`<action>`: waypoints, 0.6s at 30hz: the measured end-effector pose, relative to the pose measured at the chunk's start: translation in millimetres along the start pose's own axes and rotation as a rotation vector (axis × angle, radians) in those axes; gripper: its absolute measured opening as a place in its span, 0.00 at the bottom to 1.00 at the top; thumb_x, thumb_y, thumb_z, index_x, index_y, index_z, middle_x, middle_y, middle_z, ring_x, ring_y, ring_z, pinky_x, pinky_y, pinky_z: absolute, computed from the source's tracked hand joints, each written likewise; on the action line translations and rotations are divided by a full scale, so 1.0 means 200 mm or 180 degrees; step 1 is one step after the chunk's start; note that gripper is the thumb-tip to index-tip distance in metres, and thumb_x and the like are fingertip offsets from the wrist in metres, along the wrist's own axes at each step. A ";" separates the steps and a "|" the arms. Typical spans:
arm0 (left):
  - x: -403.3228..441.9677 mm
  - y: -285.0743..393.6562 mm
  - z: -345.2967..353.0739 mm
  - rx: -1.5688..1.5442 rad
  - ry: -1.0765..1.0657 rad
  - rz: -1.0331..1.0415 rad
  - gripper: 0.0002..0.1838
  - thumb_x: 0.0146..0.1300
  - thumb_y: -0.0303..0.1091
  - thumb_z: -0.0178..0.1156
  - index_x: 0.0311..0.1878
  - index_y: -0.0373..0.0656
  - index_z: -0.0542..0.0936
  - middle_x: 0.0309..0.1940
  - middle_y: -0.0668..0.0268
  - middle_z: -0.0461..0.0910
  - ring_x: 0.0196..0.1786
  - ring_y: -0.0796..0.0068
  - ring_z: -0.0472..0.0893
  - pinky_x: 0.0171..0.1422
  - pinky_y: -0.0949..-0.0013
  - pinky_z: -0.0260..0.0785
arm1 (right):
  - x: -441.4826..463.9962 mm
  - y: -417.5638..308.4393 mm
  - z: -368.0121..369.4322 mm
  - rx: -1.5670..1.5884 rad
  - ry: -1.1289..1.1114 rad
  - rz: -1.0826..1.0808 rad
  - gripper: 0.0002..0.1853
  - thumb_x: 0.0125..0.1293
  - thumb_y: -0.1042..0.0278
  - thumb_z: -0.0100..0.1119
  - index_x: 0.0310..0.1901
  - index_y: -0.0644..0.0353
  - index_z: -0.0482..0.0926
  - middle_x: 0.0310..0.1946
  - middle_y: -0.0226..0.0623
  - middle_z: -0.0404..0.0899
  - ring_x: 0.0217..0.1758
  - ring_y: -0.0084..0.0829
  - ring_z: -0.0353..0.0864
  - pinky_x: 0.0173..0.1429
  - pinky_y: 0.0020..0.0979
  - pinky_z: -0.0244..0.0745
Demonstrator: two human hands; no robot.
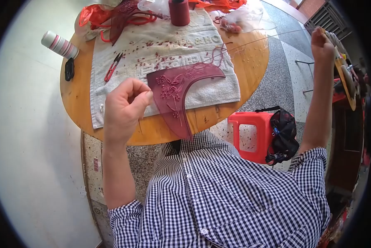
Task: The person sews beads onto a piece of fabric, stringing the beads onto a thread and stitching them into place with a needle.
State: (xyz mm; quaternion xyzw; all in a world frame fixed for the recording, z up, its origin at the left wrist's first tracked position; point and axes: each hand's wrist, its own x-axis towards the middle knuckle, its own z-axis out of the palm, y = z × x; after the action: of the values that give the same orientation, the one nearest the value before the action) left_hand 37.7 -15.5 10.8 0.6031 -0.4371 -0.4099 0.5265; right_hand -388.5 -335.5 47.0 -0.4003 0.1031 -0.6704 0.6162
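A sheer burgundy fabric piece (164,105), curved like a collar and stitched with beaded flowers, lies partly on the towel and reaches past the table's near edge. My left hand (125,107) is closed in a pinch at its left edge. Far out to the right, my right hand (322,46) is raised with its fingers closed. A thin thread (272,36) stretches from near the fabric's upper right up to those fingers. Whether they also hold a needle is too small to see. Loose loops of burgundy thread (217,56) lie above the fabric.
Red-handled thread snips (113,68) and scattered dark-red beads (156,51) lie on the white towel (212,91). Behind stand a burgundy thread spool (179,13) and plastic bags (245,18). A striped flask (60,44) is at left; a red stool (247,134) holds a black bag (283,134).
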 end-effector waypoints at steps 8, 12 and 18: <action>0.16 -0.18 0.11 0.0296 -0.0076 0.0088 0.02 0.56 0.22 0.56 0.30 0.39 0.77 0.18 0.74 0.70 0.20 0.88 0.63 0.24 0.83 0.55 | 0.19 -0.33 -0.44 -0.0477 0.1041 -0.0406 0.10 0.65 0.79 0.41 0.45 0.72 0.71 0.38 0.46 0.76 0.34 0.29 0.75 0.33 0.24 0.72; 0.17 -0.26 0.16 0.0668 -0.0116 -0.0025 0.02 0.55 0.22 0.57 0.29 0.38 0.78 0.19 0.74 0.71 0.20 0.86 0.64 0.24 0.81 0.57 | 0.24 -0.44 -0.57 -0.0711 0.1418 -0.0545 0.10 0.65 0.79 0.42 0.45 0.72 0.71 0.37 0.45 0.76 0.34 0.28 0.75 0.33 0.23 0.71; 0.16 -0.36 0.21 0.1145 0.0010 0.0538 0.04 0.54 0.20 0.57 0.29 0.38 0.80 0.25 0.72 0.73 0.22 0.86 0.65 0.26 0.83 0.58 | 0.34 -0.57 -0.62 -0.1074 0.1638 -0.0684 0.10 0.64 0.78 0.44 0.44 0.71 0.72 0.37 0.44 0.77 0.33 0.27 0.75 0.32 0.22 0.71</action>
State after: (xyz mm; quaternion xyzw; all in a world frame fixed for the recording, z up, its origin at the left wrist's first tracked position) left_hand 13.5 -53.3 -67.4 0.6492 -0.5516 -0.2785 0.4436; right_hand -550.4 -416.0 66.4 -0.3228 0.3223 -0.7843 0.4206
